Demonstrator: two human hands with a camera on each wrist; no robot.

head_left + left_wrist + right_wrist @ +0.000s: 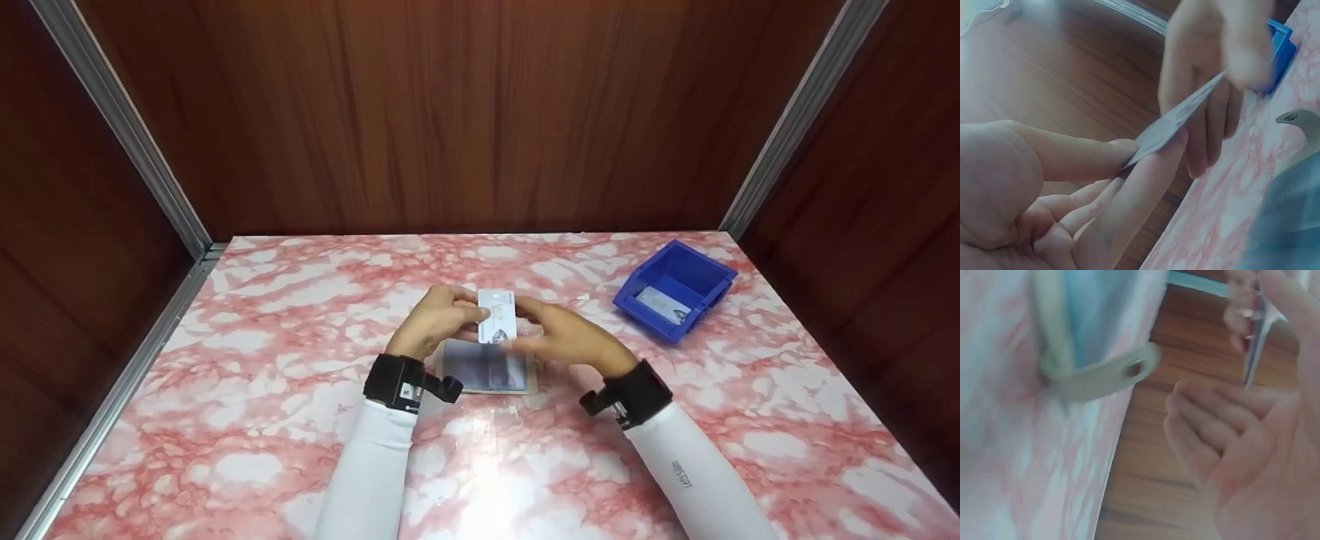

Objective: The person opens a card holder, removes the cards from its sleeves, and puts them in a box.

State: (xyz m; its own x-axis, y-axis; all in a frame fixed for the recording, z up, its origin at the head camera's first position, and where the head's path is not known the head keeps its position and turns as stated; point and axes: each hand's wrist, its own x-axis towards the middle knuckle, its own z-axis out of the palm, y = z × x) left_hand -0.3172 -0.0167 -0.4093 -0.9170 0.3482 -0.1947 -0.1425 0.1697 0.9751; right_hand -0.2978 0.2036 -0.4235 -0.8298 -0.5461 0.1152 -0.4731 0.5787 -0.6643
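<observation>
My left hand (441,319) pinches a pale card (496,324) printed "VIP" between thumb and fingers, holding it raised over the table. At the card's right side is my right hand (574,339). Its fingers reach behind the card's edge and its thumb stands apart from them, blurred in the left wrist view. Beneath both hands lies a card holder (491,367) with a pale border and bluish clear pockets. Its strap (1103,377) with a snap hole sticks up in the right wrist view.
A blue bin (694,274) stands at the table's right, with white cards (660,302) inside. The pink and white marbled table (247,420) is enclosed by brown wood-look panels (450,112) at the back and sides.
</observation>
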